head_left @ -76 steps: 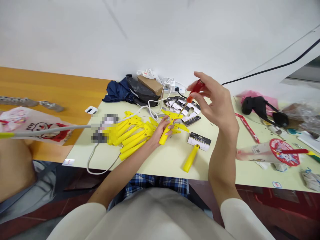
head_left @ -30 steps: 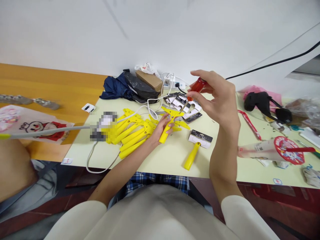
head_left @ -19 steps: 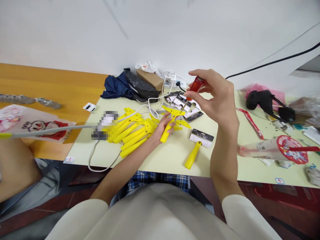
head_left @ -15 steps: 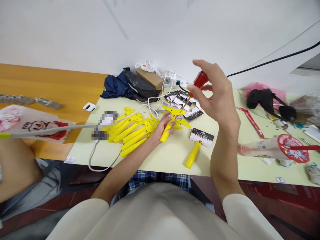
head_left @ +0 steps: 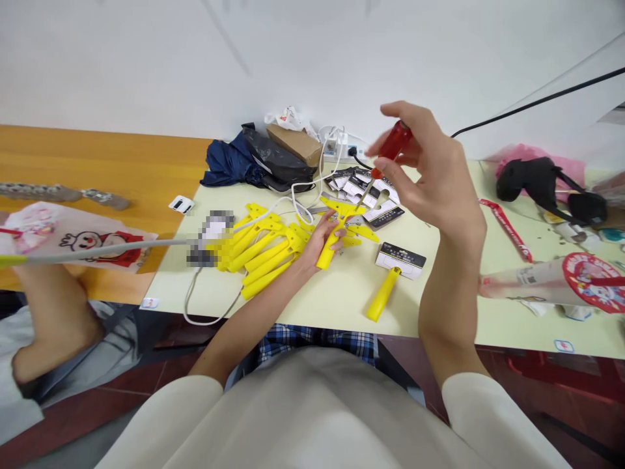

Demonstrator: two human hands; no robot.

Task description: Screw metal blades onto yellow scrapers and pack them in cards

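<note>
My left hand point(head_left: 318, 245) is closed around a yellow T-shaped tool that looks like a scraper point(head_left: 325, 258), just above the table. My right hand point(head_left: 434, 176) holds a screwdriver point(head_left: 396, 140) by its red, see-through handle, the index finger raised. The screwdriver's shaft slants down to the scraper's wide head, and its tip is at or near a screw hole there; exact contact is too small to tell. Several similar yellow scrapers point(head_left: 266, 254) lie piled left of my left hand. A lone yellow handle point(head_left: 383, 294) rests below a black-and-white package card point(head_left: 401, 260).
More cards point(head_left: 359, 189) lie at the back beside a white cable point(head_left: 294, 195) and a power strip point(head_left: 336, 144). A dark bag point(head_left: 278, 159) stands against the wall. At right are a drink cup point(head_left: 541, 280) and a red strap point(head_left: 508, 231). Another person's arm point(head_left: 58, 312) is at left.
The view has shifted slightly, moving the table's things rightward and up in the picture. My right-hand fingers have changed position on the screwdriver handle. My left hand still holds the scraper.
</note>
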